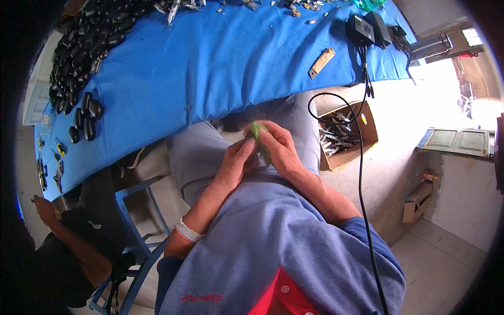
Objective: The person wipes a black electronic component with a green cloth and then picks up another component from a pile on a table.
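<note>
Both my hands are together over my lap, in front of the table's edge. My right hand [280, 147] pinches a green cloth or scouring pad [258, 129] between thumb and fingers, and part of it hangs below the grip. My left hand [236, 159] presses close against it, with its thumb along a small dark item that is mostly hidden and blurred. I cannot tell what that item is. A blue cloth [157, 78] covers the table before me. On its left lie several glossy black oval pieces [88, 114], with a large heap of similar pieces [78, 51] behind them.
A tan-wrapped flat bar [323, 63] and a black power box [360, 30] with a hanging black cable [360, 157] are at the right. A cardboard box [368, 130] holds metal parts. Hand tools [59, 173] lie at left, near a seated person's arm [71, 240] and blue chair [143, 252].
</note>
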